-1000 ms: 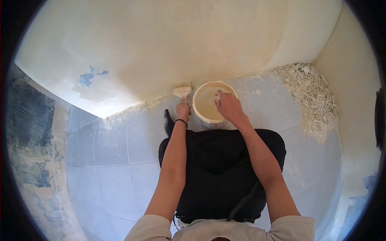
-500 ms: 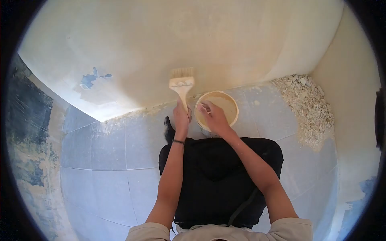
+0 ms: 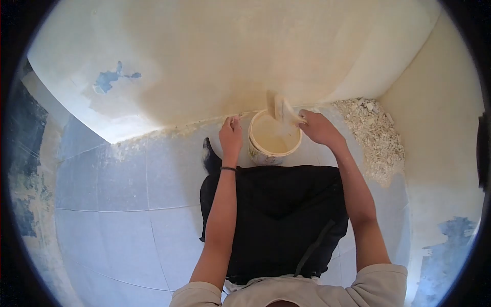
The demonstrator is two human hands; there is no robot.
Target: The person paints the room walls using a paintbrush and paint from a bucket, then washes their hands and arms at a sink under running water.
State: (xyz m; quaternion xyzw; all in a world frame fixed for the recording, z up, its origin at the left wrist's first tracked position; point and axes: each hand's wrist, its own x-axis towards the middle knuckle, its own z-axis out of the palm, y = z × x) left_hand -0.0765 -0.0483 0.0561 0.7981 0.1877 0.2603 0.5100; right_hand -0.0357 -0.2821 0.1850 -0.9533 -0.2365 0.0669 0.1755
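A wide paintbrush (image 3: 281, 109) is in my right hand (image 3: 320, 127), its fingers closed round the handle. The brush head is tilted over the far rim of a round bucket (image 3: 260, 155), close to the wall, and looks blurred. Inside the bucket is a pale cream liquid (image 3: 271, 134). Left of the bucket, my left hand (image 3: 231, 137) is raised with its fingers curled together. Whether anything small is pinched in its fingertips cannot be made out.
The wall (image 3: 215, 56) ahead is cream, with a damp darker area and a blue-grey bare patch (image 3: 108, 80). A heap of plaster rubble (image 3: 372, 134) lies in the right corner. Grey-blue tiles (image 3: 120, 179) cover the floor. A dark shoe (image 3: 209, 157) shows beside my left wrist.
The paintbrush has passed from my left hand to my right hand and moved right, from beside the bucket to over its far rim. My right hand has left the bucket's mouth.
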